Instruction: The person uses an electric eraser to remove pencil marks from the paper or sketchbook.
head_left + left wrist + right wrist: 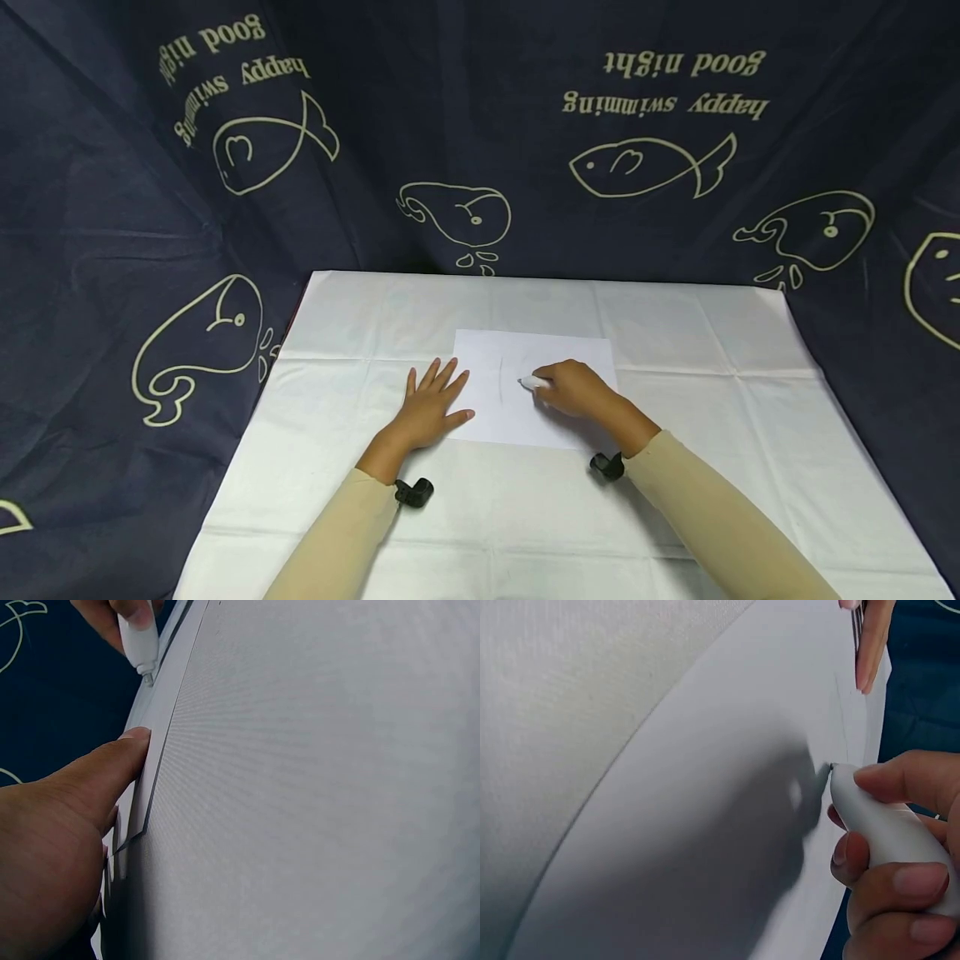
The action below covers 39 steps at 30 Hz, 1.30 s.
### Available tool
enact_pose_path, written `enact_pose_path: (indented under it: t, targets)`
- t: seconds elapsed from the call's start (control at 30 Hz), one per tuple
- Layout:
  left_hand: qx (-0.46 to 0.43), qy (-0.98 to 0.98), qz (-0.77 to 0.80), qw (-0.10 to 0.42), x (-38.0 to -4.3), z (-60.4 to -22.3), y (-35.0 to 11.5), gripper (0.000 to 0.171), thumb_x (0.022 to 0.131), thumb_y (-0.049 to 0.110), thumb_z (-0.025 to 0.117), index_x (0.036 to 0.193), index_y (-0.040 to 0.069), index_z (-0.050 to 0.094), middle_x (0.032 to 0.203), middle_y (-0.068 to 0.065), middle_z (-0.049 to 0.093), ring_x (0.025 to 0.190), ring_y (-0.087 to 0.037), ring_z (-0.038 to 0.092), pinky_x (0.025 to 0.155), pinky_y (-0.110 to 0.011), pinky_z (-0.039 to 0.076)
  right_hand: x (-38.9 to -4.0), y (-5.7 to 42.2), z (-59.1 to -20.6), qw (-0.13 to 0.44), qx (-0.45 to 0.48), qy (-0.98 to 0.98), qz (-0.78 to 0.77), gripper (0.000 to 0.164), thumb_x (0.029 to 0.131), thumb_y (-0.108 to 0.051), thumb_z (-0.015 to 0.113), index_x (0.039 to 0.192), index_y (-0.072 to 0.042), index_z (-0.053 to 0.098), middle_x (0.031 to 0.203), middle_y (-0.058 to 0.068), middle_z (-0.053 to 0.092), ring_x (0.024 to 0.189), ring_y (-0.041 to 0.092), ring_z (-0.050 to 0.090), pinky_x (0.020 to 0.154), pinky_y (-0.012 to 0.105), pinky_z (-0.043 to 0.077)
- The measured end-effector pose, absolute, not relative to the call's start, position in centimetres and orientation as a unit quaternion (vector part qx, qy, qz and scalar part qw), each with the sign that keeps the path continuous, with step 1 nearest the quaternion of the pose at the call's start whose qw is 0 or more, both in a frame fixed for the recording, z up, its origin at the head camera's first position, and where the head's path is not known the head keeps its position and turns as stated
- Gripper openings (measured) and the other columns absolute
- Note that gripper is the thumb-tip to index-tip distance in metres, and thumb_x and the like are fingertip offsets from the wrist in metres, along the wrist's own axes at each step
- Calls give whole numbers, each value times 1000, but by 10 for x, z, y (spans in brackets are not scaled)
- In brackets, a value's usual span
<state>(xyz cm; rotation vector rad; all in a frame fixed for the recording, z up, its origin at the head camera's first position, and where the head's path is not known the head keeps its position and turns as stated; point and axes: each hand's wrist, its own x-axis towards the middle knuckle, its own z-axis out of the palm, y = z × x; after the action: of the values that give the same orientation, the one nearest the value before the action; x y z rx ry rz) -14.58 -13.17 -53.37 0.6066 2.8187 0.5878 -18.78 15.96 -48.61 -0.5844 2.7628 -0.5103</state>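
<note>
A white sheet of paper (487, 425) lies on the white-covered table, with a faint thin grey line (501, 379) drawn on its left half. My right hand (573, 389) grips a thick white pen (534, 382) with a narrow dark tip. In the right wrist view, thumb and fingers curl round the pen's wide body (892, 832), and its tip is at the paper, right by the line. My left hand (426, 415) rests with spread, straight fingers on the paper's left edge. The left wrist view shows its thumb (112, 769) on the sheet.
A creased white cloth (675, 333) covers the table. Behind and beside it hangs a dark blue curtain (525, 142) with fish, whale drawings and lettering. Small black cameras sit at the left wrist (415, 492) and the right wrist (607, 467).
</note>
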Motion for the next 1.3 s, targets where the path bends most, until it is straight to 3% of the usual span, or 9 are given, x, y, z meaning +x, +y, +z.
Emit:
enact_pose_path:
  t: [0.1, 0.33, 0.5, 0.73, 0.97, 1.3]
  targets:
    - [207, 953, 202, 93, -146, -533, -132, 73, 101, 53, 53, 161, 18, 29, 172, -9, 12, 159, -37, 2, 121, -70, -3, -190, 159, -486, 127, -193, 958, -172, 37, 96, -25, 65, 129, -7, 69, 121, 14, 74, 113, 34, 68, 100, 51, 53]
    - [207, 953, 198, 99, -146, -534, -132, 74, 102, 55, 51, 162, 20, 26, 172, -7, 9, 159, -36, 0, 122, -69, -5, -195, 159, -486, 118, -169, 963, -172, 39, 97, -25, 63, 132, -7, 68, 122, 16, 73, 109, 34, 69, 97, 50, 53]
    - [207, 952, 203, 95, -147, -534, -132, 73, 102, 53, 52, 161, 18, 28, 172, -9, 11, 159, -37, 1, 121, -70, -4, -193, 160, -486, 122, -170, 963, -170, 41, 98, -27, 63, 133, -5, 66, 128, 18, 70, 121, 39, 65, 103, 53, 51]
    - [207, 953, 201, 97, -146, -534, -132, 74, 101, 55, 51, 162, 20, 26, 172, -7, 9, 159, -36, 0, 122, -69, -5, -196, 160, -488, 121, -160, 964, -174, 41, 98, -27, 63, 133, -6, 66, 123, 18, 72, 113, 36, 68, 99, 51, 53]
    - [206, 953, 202, 97, -146, -536, -132, 75, 101, 55, 51, 162, 20, 26, 172, -6, 9, 160, -35, 0, 122, -69, -5, -203, 160, -489, 104, -157, 967, -170, 42, 98, -26, 62, 134, -5, 65, 129, 20, 69, 122, 40, 64, 105, 53, 50]
    - [207, 953, 200, 98, -147, -537, -133, 75, 102, 56, 50, 162, 20, 25, 172, -7, 9, 160, -35, 0, 122, -69, -5, -211, 160, -489, 115, -155, 966, -171, 43, 98, -28, 61, 135, -5, 65, 125, 19, 71, 119, 39, 65, 103, 53, 50]
